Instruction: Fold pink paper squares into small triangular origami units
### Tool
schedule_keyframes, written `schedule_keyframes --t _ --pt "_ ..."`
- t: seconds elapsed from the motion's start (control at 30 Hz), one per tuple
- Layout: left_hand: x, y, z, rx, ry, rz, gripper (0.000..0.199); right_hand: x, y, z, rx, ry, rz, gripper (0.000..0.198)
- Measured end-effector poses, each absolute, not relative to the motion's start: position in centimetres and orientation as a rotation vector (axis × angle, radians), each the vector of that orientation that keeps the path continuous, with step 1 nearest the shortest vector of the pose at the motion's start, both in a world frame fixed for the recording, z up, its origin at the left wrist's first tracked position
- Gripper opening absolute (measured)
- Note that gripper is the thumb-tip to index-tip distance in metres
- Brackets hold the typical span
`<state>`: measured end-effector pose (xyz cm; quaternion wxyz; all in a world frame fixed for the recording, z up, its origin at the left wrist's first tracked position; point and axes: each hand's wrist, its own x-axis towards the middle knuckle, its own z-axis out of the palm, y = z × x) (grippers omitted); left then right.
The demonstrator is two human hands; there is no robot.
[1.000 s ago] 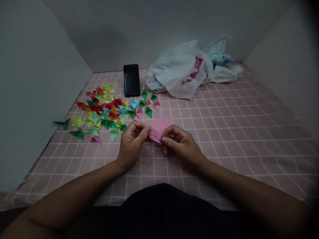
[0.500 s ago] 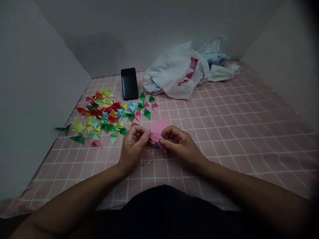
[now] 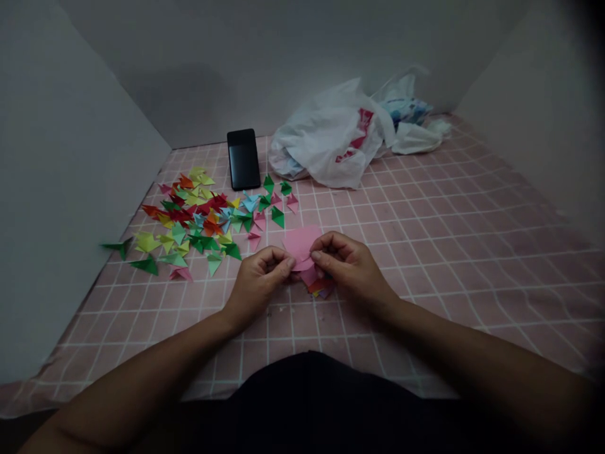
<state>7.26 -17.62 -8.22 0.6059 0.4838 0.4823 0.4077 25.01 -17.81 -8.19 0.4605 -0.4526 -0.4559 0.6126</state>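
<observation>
Between my hands is a small piece of pink paper (image 3: 301, 264). My left hand (image 3: 265, 277) pinches its left side between thumb and fingers. On the right side, my right hand (image 3: 350, 265) is closed on it in the same way. Just behind it lies a flat pink sheet (image 3: 301, 237), partly covered by the held piece. Under and between the hands, the corners of several coloured papers (image 3: 321, 289) show in orange, yellow and purple. My fingers hide much of these.
Many small folded paper pieces (image 3: 203, 239) in green, red, yellow, blue and pink are spread to the left. Behind them a black phone (image 3: 243, 159) rests on the pink checked cloth (image 3: 425, 252). White plastic bags (image 3: 326, 135) sit at the back against the wall.
The pink paper has tilted between my fingers and now shows more of its face. My right hand has shifted slightly right and up. More coloured papers show beneath.
</observation>
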Motion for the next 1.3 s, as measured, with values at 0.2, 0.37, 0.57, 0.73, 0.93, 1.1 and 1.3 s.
schedule_keyframes --t 0.2,0.37,0.57,0.73,0.93,1.1,1.3 --pt "7.5 -17.8 -8.3 0.934 1.156 1.047 0.026 24.6 -18.0 -8.4 -1.042 -1.087 1.491 0.028" --pt "7.5 -18.4 -8.9 0.928 1.093 1.035 0.021 24.4 -18.6 -8.4 -1.109 -1.214 1.599 0.021" --pt "7.3 -18.6 -8.8 1.054 1.069 0.951 0.018 24.6 -18.2 -8.6 -1.090 -1.161 1.611 0.020" --pt "7.1 -18.2 -8.3 1.178 1.137 0.966 0.018 24.7 -18.2 -8.5 -1.118 -1.207 1.620 0.022" --pt "7.1 -18.0 -8.0 1.234 1.157 0.937 0.016 24.7 -18.3 -8.2 -1.126 -1.233 1.644 0.020" --pt "7.3 -17.9 -7.9 1.215 1.119 0.961 0.018 24.7 -18.2 -8.0 -1.109 -1.272 1.630 0.022" --pt "7.2 -17.9 -7.8 1.251 1.105 0.953 0.019 24.8 -18.3 -8.0 -1.088 -1.300 1.627 0.025"
